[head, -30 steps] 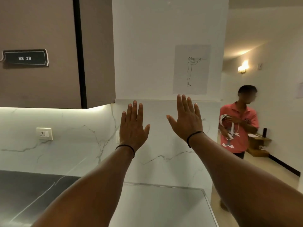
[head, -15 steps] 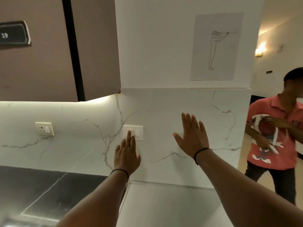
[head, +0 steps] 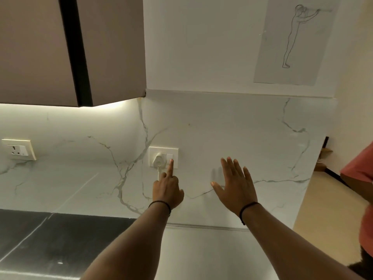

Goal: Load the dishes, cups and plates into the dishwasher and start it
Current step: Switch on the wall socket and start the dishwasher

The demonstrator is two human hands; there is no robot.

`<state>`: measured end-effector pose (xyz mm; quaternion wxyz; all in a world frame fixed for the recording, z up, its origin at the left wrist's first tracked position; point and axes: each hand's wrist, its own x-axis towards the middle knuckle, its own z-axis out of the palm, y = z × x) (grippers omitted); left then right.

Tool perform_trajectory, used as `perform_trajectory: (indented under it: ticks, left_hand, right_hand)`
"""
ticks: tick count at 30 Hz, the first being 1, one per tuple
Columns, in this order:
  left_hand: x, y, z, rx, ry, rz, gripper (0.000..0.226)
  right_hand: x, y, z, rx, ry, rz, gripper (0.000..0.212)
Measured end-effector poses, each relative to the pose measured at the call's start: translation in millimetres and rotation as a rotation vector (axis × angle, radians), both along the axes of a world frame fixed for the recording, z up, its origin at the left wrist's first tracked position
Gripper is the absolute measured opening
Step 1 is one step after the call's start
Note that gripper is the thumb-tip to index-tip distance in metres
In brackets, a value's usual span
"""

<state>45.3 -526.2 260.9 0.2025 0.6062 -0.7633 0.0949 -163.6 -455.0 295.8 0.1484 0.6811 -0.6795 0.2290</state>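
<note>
Marble backsplash (head: 222, 128): left hand (head: 167, 188) forefinger on socket plate (head: 163, 157) switch beside plug (head: 159, 160); right hand (head: 236, 184) spread, empty.

I see my left hand (head: 167, 190) touching the switch plate (head: 163, 157) on the wall, just right of the plug (head: 159, 161). My right hand (head: 236, 184) is further right. Another socket (head: 18, 149) sits far left.

White marble backsplash (head: 232, 126) is showing thin grey veins, a white switch plate (head: 163, 157) and white plug (head: 159, 159) blending into it. Taupe cabinets (head: 36, 49) split by a black strip are hanging above a dark, pale-streaked countertop (head: 60, 239). Black bands (head: 247, 209) are circling both wrists; a bystander's shirt (head: 361, 164) is glowing coral.
</note>
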Motion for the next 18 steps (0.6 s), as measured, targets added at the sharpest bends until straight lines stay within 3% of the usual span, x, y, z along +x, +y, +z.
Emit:
perform_trajectory:
  ticks: [4,11,18]
  left_hand:
    - [-5.1,-25.9,-6.8,0.053,0.043,0.010,0.019]
    - [-3.9,-49.6,-23.4,0.051,0.079,0.043,0.039]
    - [-11.7,-56.0,-26.3,0.124,0.091,0.052,0.029]
  right_hand:
    - [-11.8,-6.0,-0.7,0.005,0.003,-0.044,0.079]
    - [-21.8,-14.9,-2.6,0.015,0.007,-0.073,0.079]
    - [-14.1,-27.9,-10.1,0.037,0.003,-0.049,0.079]
